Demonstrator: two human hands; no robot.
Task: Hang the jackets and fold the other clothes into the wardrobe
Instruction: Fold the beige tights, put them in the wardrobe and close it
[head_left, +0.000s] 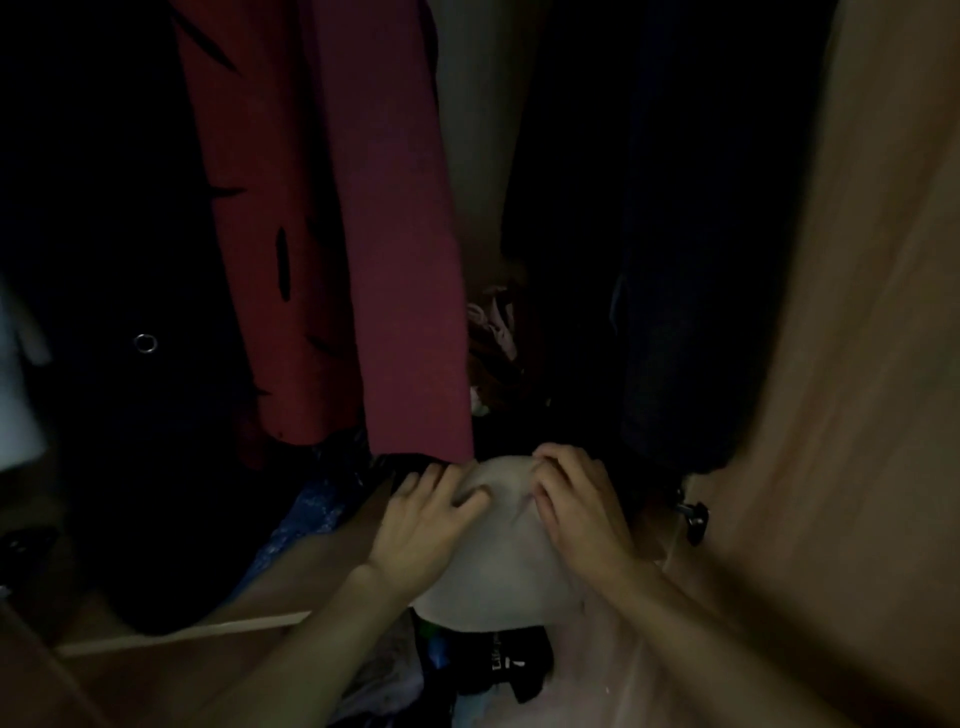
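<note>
Both hands press down on a pale folded garment (488, 545) lying on the wardrobe shelf (332, 545), just below the hanging coats. The left hand (423, 525) lies spread on its left side with fingers slightly curled into the cloth; the right hand (576, 512) bunches the far right edge under bent fingers, pinching a little fabric rather than gripping the whole bundle.

The near edge of the garment overhangs the shelf front (dark clothes (498, 665) lie heaped below), so it could slide off when the hands lift. The pink coat sleeve (410, 291) hangs touching the bundle's back edge, and pushing deeper could drag the sleeve or rumple the fold. The light is poor, so a loose fold may go unnoticed.
</note>
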